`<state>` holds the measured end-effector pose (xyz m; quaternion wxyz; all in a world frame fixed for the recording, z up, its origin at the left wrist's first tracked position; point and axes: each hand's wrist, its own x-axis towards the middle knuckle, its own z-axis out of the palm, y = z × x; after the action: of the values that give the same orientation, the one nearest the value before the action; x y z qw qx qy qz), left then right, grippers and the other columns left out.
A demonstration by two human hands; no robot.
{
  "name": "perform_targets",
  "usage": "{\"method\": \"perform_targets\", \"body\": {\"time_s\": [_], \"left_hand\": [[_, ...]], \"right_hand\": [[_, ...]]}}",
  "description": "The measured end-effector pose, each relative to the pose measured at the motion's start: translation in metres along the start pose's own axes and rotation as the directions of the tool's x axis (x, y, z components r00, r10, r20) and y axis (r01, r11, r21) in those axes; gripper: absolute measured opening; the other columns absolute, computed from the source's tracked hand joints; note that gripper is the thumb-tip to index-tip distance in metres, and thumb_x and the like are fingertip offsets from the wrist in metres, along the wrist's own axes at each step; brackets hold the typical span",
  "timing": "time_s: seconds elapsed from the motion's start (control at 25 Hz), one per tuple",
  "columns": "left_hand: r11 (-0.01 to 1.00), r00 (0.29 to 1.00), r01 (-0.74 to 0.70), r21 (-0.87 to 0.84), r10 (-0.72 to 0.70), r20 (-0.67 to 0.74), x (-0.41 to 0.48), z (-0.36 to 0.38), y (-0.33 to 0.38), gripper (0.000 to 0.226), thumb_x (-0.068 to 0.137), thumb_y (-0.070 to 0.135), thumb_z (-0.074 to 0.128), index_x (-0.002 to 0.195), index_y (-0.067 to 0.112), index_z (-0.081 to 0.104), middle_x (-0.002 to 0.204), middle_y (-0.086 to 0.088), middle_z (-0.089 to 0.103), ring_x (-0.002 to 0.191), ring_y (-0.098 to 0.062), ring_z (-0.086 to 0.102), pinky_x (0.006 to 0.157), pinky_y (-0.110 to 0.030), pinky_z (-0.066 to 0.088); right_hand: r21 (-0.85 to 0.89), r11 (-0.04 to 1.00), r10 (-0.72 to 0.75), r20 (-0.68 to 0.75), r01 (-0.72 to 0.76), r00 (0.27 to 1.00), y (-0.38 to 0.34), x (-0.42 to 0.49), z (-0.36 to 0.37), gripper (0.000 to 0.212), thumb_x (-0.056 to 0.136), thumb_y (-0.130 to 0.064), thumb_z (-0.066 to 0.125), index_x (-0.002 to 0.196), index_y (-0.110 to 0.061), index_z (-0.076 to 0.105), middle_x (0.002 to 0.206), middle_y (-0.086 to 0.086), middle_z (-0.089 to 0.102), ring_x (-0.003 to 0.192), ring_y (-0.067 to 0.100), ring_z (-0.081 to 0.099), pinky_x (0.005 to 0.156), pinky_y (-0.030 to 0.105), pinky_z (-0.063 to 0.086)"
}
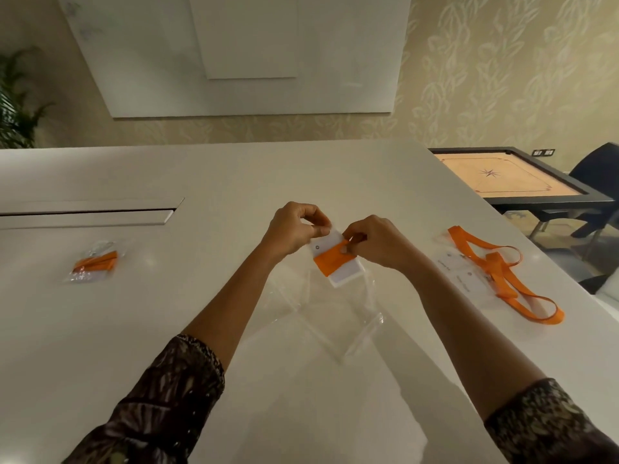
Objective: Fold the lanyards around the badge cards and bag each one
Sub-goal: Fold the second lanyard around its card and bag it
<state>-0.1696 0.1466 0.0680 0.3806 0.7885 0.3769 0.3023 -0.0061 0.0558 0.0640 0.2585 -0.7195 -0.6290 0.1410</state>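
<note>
Badge card (345,275) — white w/ orange lanyard (330,259) round — pinched by left hand (291,229) & right hand (378,243).

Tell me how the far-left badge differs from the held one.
The left badge sits inside a clear bag; the held badge is bare. The left badge rests untouched on the table; the held badge is pinched by left hand and right hand. Both are wrapped in orange lanyard.

The surface (301,175) looks smooth and white with a soft sheen. The orange lanyard (502,272) is flat woven cloth, matt. The clear bag (321,316) is thin, glossy plastic, like the bagged one (93,261). The badge card (341,272) looks smooth white plastic.
</note>
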Motion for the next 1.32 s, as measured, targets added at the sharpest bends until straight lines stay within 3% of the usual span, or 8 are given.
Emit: {"method": "perform_targets", "body": {"time_s": [0.16, 0.28, 0.4, 0.64, 0.84, 0.92, 1.08, 1.32], "left_hand": [[0.994, 0.988, -0.008, 0.104, 0.023, -0.151, -0.012, -0.004, -0.011, 0.016, 0.080, 0.029, 0.076, 0.094, 0.023, 0.070, 0.089, 0.010, 0.066, 0.082, -0.008, 0.063, 0.070, -0.022, 0.050], [0.925, 0.938, 0.152, 0.349, -0.023, -0.347, -0.024, -0.015, -0.030, 0.023, 0.081, 0.039, 0.073, 0.090, 0.020, 0.064, 0.083, 0.008, 0.064, 0.074, -0.012, 0.059, 0.063, -0.024, 0.042], [0.768, 0.939, 0.334, 0.546, -0.222, -0.262, -0.040, -0.018, -0.054, 0.043, 0.081, 0.055, 0.067, 0.085, 0.013, 0.062, 0.075, 0.000, 0.065, 0.069, -0.020, 0.064, 0.059, -0.026, 0.043], [0.587, 0.901, 0.409, 0.699, -0.384, -0.204, -0.057, -0.005, -0.071, 0.062, 0.073, 0.075, 0.058, 0.084, 0.014, 0.049, 0.078, -0.002, 0.056, 0.074, -0.022, 0.056, 0.063, -0.029, 0.042], [0.652, 0.852, 0.476, 0.589, -0.508, -0.127, -0.054, -0.008, -0.068, 0.043, 0.078, 0.052, 0.071, 0.079, 0.009, 0.062, 0.070, 0.000, 0.069, 0.060, -0.017, 0.069, 0.058, -0.024, 0.048], [0.709, 0.833, 0.517, 0.480, -0.546, -0.090, -0.052, -0.012, -0.069, 0.029, 0.081, 0.037, 0.073, 0.077, 0.008, 0.070, 0.065, -0.001, 0.071, 0.054, -0.015, 0.069, 0.067, -0.027, 0.057], [0.792, 0.836, 0.546, 0.272, -0.535, -0.120, -0.057, -0.014, -0.076, 0.012, 0.082, 0.016, 0.071, 0.079, 0.004, 0.071, 0.073, -0.008, 0.073, 0.063, -0.021, 0.072, 0.074, -0.034, 0.061], [0.859, 0.853, 0.499, 0.118, -0.463, -0.240, -0.066, -0.005, -0.076, 0.012, 0.079, 0.021, 0.077, 0.079, 0.013, 0.069, 0.068, 0.000, 0.068, 0.059, -0.016, 0.071, 0.062, -0.031, 0.061]], "right_hand": [[0.200, 0.973, 0.123, -0.029, -0.115, 0.992, -0.007, 0.003, 0.024, 0.006, 0.078, -0.011, 0.069, 0.082, -0.014, 0.073, 0.074, 0.001, 0.065, 0.057, 0.012, 0.057, 0.055, 0.021, 0.045], [0.349, 0.914, 0.249, -0.071, -0.209, 0.966, -0.010, 0.003, 0.035, 0.004, 0.076, -0.009, 0.069, 0.077, -0.007, 0.072, 0.066, 0.002, 0.065, 0.053, 0.015, 0.061, 0.064, 0.032, 0.054], [0.459, 0.848, 0.343, -0.093, -0.266, 0.935, -0.010, 0.005, 0.043, 0.009, 0.075, -0.008, 0.070, 0.079, 0.001, 0.071, 0.069, 0.007, 0.065, 0.058, 0.019, 0.063, 0.075, 0.042, 0.060], [0.534, 0.780, 0.425, -0.071, -0.325, 0.903, -0.017, 0.001, 0.057, 0.013, 0.075, -0.008, 0.070, 0.079, 0.005, 0.069, 0.064, 0.007, 0.063, 0.053, 0.018, 0.062, 0.076, 0.047, 0.059], [0.558, 0.757, 0.446, -0.063, -0.339, 0.893, -0.019, -0.004, 0.059, 0.014, 0.075, -0.007, 0.069, 0.079, 0.007, 0.069, 0.064, 0.008, 0.064, 0.054, 0.018, 0.063, 0.075, 0.045, 0.060], [0.576, 0.742, 0.452, -0.053, -0.343, 0.890, -0.020, -0.008, 0.060, 0.014, 0.075, -0.006, 0.068, 0.079, 0.007, 0.068, 0.067, 0.010, 0.065, 0.055, 0.018, 0.063, 0.072, 0.042, 0.061], [0.629, 0.700, 0.464, -0.038, -0.340, 0.885, -0.027, -0.017, 0.067, 0.012, 0.076, -0.009, 0.069, 0.078, 0.003, 0.069, 0.073, 0.013, 0.069, 0.061, 0.020, 0.067, 0.071, 0.038, 0.061], [0.700, 0.637, 0.500, -0.056, -0.323, 0.864, -0.041, -0.025, 0.081, 0.020, 0.076, -0.012, 0.071, 0.077, 0.007, 0.068, 0.067, 0.010, 0.069, 0.055, 0.018, 0.069, 0.076, 0.044, 0.060]]}}
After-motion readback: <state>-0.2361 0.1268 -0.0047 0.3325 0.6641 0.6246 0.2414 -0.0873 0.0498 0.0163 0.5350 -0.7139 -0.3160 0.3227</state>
